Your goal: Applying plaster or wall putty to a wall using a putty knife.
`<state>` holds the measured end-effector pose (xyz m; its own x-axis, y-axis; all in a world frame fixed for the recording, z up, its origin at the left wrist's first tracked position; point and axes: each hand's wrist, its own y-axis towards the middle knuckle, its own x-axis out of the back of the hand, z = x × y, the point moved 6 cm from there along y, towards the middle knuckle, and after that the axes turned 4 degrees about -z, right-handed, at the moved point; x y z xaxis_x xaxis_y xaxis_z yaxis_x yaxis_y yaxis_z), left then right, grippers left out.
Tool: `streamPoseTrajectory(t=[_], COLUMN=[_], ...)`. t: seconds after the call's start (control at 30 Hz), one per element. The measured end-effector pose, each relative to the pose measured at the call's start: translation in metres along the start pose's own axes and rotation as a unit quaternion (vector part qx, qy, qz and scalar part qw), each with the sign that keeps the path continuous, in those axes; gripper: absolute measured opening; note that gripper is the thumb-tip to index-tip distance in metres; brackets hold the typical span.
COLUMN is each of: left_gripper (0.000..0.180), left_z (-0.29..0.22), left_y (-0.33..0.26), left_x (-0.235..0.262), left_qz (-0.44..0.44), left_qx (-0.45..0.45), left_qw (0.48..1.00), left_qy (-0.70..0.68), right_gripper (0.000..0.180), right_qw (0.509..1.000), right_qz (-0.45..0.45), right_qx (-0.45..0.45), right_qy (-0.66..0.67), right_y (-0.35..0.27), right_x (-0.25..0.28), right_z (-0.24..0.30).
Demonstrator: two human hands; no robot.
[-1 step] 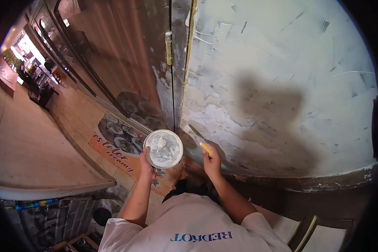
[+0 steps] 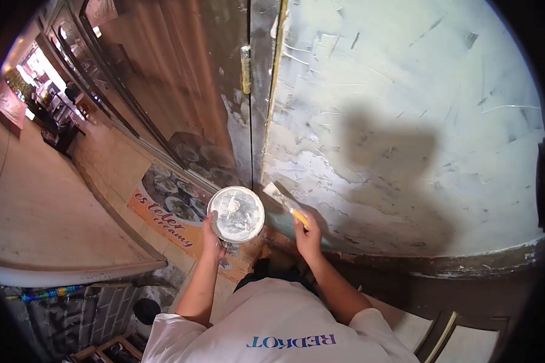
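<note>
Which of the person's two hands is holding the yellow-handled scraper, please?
The right hand grips the yellow-handled scraper; the left hand instead holds the round, white-smeared tub or lid.

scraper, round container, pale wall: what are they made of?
Scraper: yellow handle probably plastic, given its even bright colour; blade likely metal, being thin and flat, finish obscured by pale smears.
Round container: possibly plastic, pale rim, greyish inside under white smears; uncertain.
Pale wall: plaster or filler-like coat, patchy and streaked; backing hidden.
</note>
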<state>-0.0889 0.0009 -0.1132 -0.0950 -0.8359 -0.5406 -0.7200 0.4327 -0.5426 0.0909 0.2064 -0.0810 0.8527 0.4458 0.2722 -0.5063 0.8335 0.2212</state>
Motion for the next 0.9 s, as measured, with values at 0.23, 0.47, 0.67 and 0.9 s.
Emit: streamPoseTrajectory(t=[0.23, 0.47, 0.67, 0.9], left_gripper=[0.06, 0.055, 0.052, 0.054], left_z=[0.008, -0.005, -0.001, 0.02], left_y=[0.005, 0.003, 0.003, -0.01], left_x=[0.004, -0.011, 0.001, -0.007], left_qz=[0.0, 0.102, 0.075, 0.067], left_qx=[-0.028, -0.206, -0.162, -0.087], left_qw=[0.999, 0.958, 0.978, 0.99], left_qy=[0.045, 0.171, 0.107, 0.088], right_gripper=[0.023, 0.026, 0.027, 0.028], right_qw=[0.973, 0.969, 0.952, 0.932], right_qz=[0.22, 0.233, 0.256, 0.308], right_qx=[-0.033, -0.081, -0.156, -0.175], right_qy=[-0.058, -0.005, 0.066, 0.081], right_y=[0.012, 0.014, -0.001, -0.014], right_x=[0.012, -0.003, -0.009, -0.021], right_z=[0.053, 0.048, 0.039, 0.045])
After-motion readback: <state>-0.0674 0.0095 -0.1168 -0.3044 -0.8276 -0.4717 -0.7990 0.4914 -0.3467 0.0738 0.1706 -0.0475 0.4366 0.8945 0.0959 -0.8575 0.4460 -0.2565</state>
